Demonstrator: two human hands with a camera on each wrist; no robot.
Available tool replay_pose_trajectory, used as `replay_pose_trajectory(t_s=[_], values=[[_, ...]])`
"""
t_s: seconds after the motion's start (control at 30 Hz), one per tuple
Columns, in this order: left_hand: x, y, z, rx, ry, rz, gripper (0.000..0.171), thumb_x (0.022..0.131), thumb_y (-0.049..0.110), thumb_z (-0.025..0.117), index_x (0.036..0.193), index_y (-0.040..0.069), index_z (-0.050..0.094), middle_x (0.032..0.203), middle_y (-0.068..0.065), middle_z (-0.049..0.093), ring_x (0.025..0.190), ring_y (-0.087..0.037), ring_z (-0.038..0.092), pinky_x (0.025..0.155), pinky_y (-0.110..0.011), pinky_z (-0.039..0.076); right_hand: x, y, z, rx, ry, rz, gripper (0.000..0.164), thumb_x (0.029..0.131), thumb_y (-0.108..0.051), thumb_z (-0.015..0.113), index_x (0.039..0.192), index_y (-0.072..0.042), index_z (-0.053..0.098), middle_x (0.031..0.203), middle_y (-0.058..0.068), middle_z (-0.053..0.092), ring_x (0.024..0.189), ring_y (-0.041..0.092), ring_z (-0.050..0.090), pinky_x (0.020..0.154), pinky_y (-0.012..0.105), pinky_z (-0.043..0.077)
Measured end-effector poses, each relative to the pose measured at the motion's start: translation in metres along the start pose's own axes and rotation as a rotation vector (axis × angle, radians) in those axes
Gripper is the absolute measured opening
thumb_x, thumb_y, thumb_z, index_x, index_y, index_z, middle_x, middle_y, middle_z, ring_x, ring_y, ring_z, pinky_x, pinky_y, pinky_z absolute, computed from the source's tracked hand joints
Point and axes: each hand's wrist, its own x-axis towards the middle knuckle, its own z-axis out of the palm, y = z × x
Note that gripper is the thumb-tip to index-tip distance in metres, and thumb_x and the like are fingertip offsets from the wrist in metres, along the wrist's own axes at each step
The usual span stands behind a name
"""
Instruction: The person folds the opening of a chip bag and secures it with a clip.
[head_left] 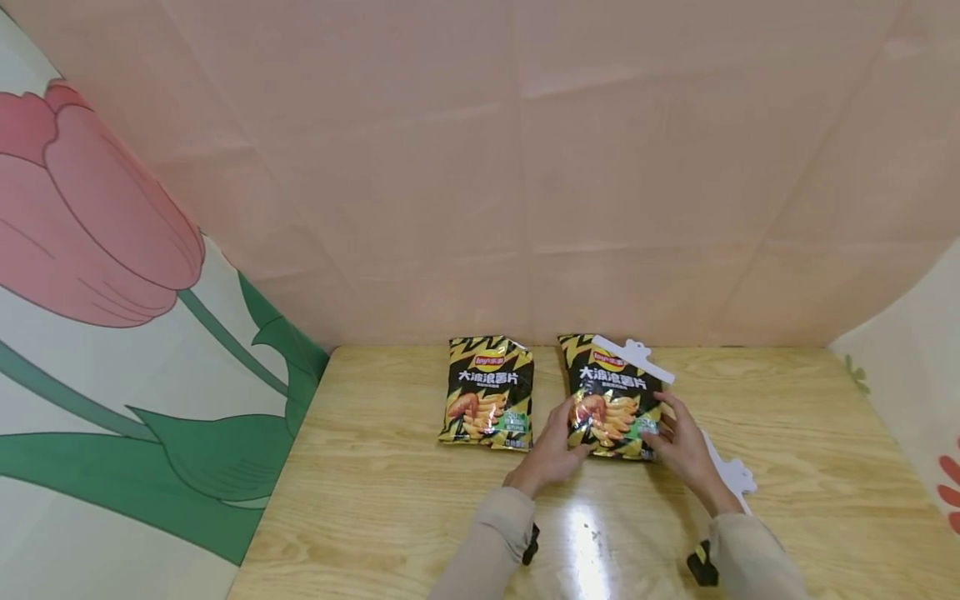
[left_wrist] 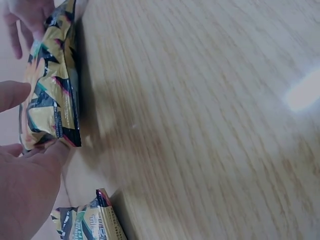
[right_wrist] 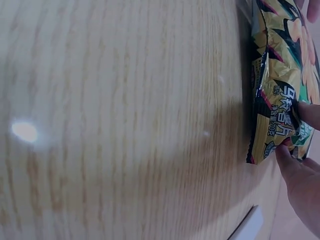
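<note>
A black and yellow bag of potato chips [head_left: 609, 385] lies at the back of the table, between my two hands. A white bag clip [head_left: 634, 358] sits slantwise across its upper right corner. My left hand [head_left: 551, 454] grips the lower left edge, with thumb on the front and fingers beneath in the left wrist view. On the lower right edge, my right hand [head_left: 681, 442] holds the bag between thumb and fingers; the right wrist view shows this bag's crimped bottom seam [right_wrist: 260, 120] near the thumb.
To the left, a matching chip bag [head_left: 489, 392] lies face up, its upper right corner slanted. A second white clip [head_left: 735, 475] rests on the wooden table [head_left: 375, 500], partly behind my right wrist. A pinkish cloth wall [head_left: 450, 208] rises along the back edge.
</note>
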Motion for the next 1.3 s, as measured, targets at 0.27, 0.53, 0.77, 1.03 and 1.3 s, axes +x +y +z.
replay_pose_trajectory(t_s=[0.27, 0.53, 0.77, 1.03, 1.3], values=[[-0.003, -0.004, 0.001, 0.025, 0.01, -0.011, 0.082, 0.094, 0.023, 0.065, 0.159, 0.028, 0.015, 0.164, 0.0, 0.022, 0.147, -0.026, 0.033, 0.117, -0.049, 0.033, -0.004, 0.0, 0.001, -0.016, 0.023, -0.026, 0.079, 0.086, 0.013, 0.065, 0.152, 0.004, 0.022, 0.154, 0.041, 0.02, 0.13, 0.064, 0.035, 0.1, 0.056, 0.041], [-0.005, -0.009, -0.004, -0.018, 0.02, 0.026, 0.083, 0.095, 0.023, 0.064, 0.16, 0.026, 0.013, 0.164, -0.002, 0.022, 0.144, -0.028, 0.037, 0.115, -0.049, 0.036, -0.006, -0.002, 0.0, -0.003, 0.018, -0.023, 0.075, 0.088, 0.01, 0.064, 0.151, 0.006, 0.022, 0.154, 0.041, 0.019, 0.131, 0.064, 0.033, 0.099, 0.057, 0.041], [-0.01, -0.012, -0.018, -0.043, 0.065, 0.009, 0.081, 0.094, 0.031, 0.065, 0.157, 0.037, 0.014, 0.163, 0.002, 0.024, 0.14, -0.026, 0.043, 0.109, -0.049, 0.043, -0.005, -0.008, -0.001, -0.06, 0.073, -0.01, 0.075, 0.089, -0.001, 0.068, 0.151, 0.004, 0.027, 0.152, 0.041, 0.024, 0.132, 0.065, 0.031, 0.105, 0.068, 0.035], [-0.015, -0.016, -0.034, -0.062, 0.124, 0.027, 0.074, 0.095, 0.026, 0.066, 0.155, 0.032, 0.025, 0.159, -0.002, 0.034, 0.139, -0.028, 0.044, 0.109, -0.048, 0.043, 0.002, -0.027, 0.012, -0.086, 0.127, -0.128, 0.071, 0.088, -0.009, 0.074, 0.146, 0.006, 0.036, 0.148, 0.037, 0.036, 0.134, 0.058, 0.033, 0.106, 0.072, 0.027], [-0.014, -0.021, -0.048, 0.013, 0.187, 0.098, 0.062, 0.096, 0.021, 0.065, 0.151, 0.021, 0.037, 0.153, -0.006, 0.042, 0.138, -0.03, 0.045, 0.111, -0.049, 0.04, 0.01, -0.043, 0.028, -0.077, 0.074, -0.214, 0.066, 0.087, -0.006, 0.073, 0.143, 0.006, 0.039, 0.146, 0.034, 0.04, 0.135, 0.054, 0.035, 0.107, 0.07, 0.027]])
